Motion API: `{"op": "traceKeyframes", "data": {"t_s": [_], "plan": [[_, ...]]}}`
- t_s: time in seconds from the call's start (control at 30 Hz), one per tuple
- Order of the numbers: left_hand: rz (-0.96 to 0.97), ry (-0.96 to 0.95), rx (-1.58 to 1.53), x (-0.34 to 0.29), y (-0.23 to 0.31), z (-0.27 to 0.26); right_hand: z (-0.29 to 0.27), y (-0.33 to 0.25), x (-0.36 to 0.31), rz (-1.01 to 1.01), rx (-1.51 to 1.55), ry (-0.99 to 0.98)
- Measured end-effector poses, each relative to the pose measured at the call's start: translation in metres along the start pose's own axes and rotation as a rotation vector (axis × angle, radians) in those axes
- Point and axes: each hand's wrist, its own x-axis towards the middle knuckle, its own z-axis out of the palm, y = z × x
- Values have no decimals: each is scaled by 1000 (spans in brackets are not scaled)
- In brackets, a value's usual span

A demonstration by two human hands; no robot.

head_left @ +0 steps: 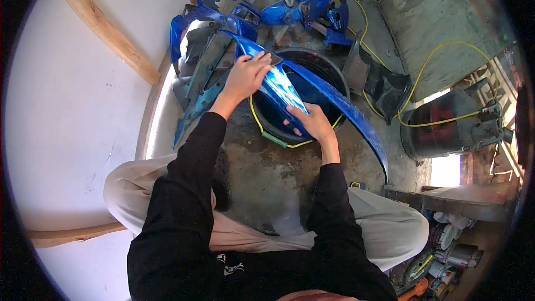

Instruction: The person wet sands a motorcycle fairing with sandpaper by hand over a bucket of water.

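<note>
A long blue motorcycle fairing panel [286, 86] lies tilted across the mouth of a black bucket [341, 78], wet and shiny along its middle. My right hand [314, 122] grips its near end, thumb on top and fingers curled beneath. Against the upper part of the panel my left hand [249, 76] presses with its fingers together. A dark, flat piece shows at those fingertips; what it is I cannot make out. The panel's narrow arm curves away to the right, past the bucket. Bluish water stands in the bucket, and its yellow handle has a green grip [274, 139].
Blue body panels [214, 14] and a blue front piece [305, 5] lie at the back. A dark, worn panel [203, 81] leans left of the bucket. Black plastic parts [384, 86], a yellow hose [426, 58] and a dark red tank [440, 122] are on the right. A white wall [72, 117] stands left.
</note>
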Motion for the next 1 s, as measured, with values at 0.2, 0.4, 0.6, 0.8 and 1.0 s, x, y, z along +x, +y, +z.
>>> {"op": "traceKeyframes", "data": {"t_s": [0.2,0.4,0.6,0.8,1.0], "plan": [[-407,-17,256,24,-3,-6,7,-7,-1,-26,-19,6],[-326,264,225,16,-17,9,11,-15,-1,-24,-36,2],[-115,30,27,13,31,25,5,-3,-1,-23,2,15],[-415,185,186,13,-3,-1,9,-8,1,-47,-38,10],[-27,-147,-122,9,16,1,-1,0,-3,-29,-20,38]]}}
